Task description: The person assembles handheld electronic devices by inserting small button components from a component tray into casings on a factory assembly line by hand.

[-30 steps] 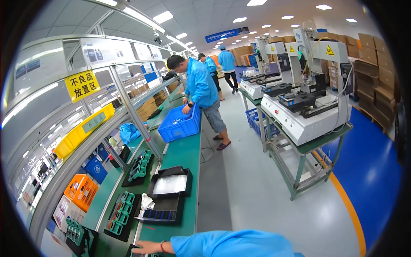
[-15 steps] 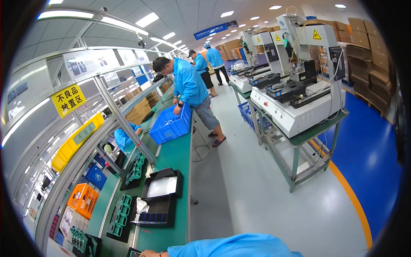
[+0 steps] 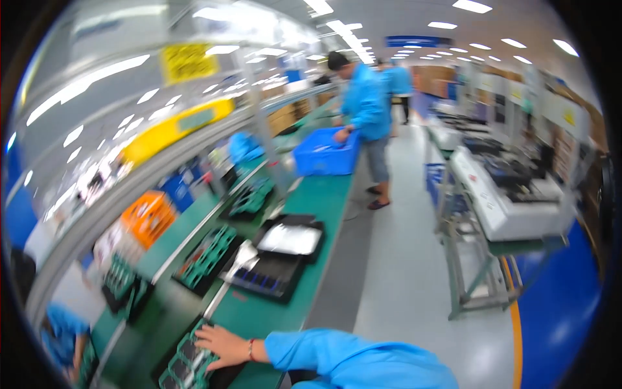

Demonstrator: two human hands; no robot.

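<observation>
My right hand (image 3: 223, 347), with a red band at its wrist, reaches left from the lower edge in a blue sleeve. Its fingers are spread, palm down, over a green openwork frame (image 3: 188, 363) in a black tray, and seem to touch it. Blur hides the exact contact. Another black tray with green frames (image 3: 207, 259) lies farther along the line. To its right stands a black box (image 3: 265, 279) with dark slots and crumpled white wrapping. A second black box (image 3: 291, 238) behind it holds a pale sheet. My left hand is out of view.
A person in blue reaches into a blue crate (image 3: 327, 152) on the bench. Another person's blue sleeve (image 3: 65, 327) shows at the lower left. A yellow bin (image 3: 175, 133) hangs on the metal frame; an orange crate (image 3: 149, 217) stands below. Machines (image 3: 512, 194) line the aisle's right.
The view has swung left and down, with blur. My right hand, only partly visible at the bottom edge before, now shows fully, spread over the green frame.
</observation>
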